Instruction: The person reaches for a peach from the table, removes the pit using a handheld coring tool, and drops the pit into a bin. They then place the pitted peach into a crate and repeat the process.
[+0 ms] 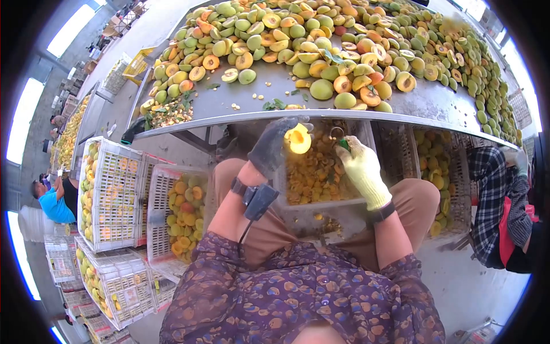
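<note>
The left hand (274,146), in a dark grey work glove, has its grip clamped on a yellow halved peach (298,139), cut face turned up, just below the edge of the long grey metal desk (240,112). The right hand (360,169), in a pale yellow knitted glove, has its grip closed around a small green-handled pitting tool with a metal loop (339,137), the loop just beside the fruit. By the look of it, the step in hand is scooping the stone out of this half; the next move calls for setting the loop into the hollow and turning it without tearing the flesh.

Directly under both hands, between the knees, sits a white plastic crate of yellow pitted halves (316,172). The desk carries a wide heap of green and yellow whole and halved peaches (321,57), with loose stones and leaves near its edge. Two more white slatted crates of fruit (109,189) stand to the left on the floor. A person in a plaid sleeve (495,183) sits close on the right, and another in a blue shirt (54,203) works well apart on the left. Nothing stands between tool and fruit.
</note>
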`<state>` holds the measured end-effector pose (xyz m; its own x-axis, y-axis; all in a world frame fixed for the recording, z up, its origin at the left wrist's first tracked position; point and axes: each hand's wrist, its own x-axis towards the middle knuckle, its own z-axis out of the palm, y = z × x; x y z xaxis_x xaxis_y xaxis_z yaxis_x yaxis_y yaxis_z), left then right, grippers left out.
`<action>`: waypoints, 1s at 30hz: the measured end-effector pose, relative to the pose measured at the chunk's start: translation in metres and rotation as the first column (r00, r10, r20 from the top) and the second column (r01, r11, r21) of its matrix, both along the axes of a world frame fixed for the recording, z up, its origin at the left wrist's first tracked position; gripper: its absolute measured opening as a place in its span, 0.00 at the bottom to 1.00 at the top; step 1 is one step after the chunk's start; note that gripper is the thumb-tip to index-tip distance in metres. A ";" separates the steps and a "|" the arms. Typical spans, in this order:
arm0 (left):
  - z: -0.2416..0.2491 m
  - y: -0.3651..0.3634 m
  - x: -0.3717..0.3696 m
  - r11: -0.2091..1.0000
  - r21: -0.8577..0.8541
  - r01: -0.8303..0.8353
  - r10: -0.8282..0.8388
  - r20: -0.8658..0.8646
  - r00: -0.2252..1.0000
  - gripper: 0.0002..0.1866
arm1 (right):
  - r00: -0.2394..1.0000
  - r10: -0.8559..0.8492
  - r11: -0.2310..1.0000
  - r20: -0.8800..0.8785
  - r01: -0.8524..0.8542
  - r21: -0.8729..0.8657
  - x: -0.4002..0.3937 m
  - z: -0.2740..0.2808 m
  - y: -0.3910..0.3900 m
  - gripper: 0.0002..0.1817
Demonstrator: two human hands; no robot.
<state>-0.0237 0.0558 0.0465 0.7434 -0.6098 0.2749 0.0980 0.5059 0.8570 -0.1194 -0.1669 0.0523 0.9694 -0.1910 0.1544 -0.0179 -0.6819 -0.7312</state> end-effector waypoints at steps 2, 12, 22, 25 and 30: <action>0.047 0.066 0.001 0.846 0.204 -0.493 0.112 0.836 0.537 0.19 | 0.985 0.061 0.994 -0.160 -0.074 -0.075 -0.008 -0.002 0.000 0.15; 0.110 0.291 0.032 -0.440 0.613 -0.656 -0.107 0.690 0.716 0.19 | 0.882 0.446 0.814 -0.151 -0.470 -0.341 -0.028 -0.056 0.015 0.09; 0.014 0.034 0.229 -0.446 0.678 -0.585 -0.068 0.626 0.777 0.22 | 0.806 0.474 0.758 -0.354 -0.578 -0.303 -0.022 -0.025 0.015 0.13; -0.009 0.010 0.230 -0.387 0.696 -0.605 0.087 0.681 0.727 0.23 | 0.802 0.467 0.767 -0.373 -0.577 -0.280 -0.019 -0.025 0.012 0.12; -0.010 0.019 0.208 -0.242 0.738 -0.630 0.025 0.654 0.756 0.37 | 0.830 0.470 0.802 -0.300 -0.543 -0.249 -0.015 -0.012 0.017 0.10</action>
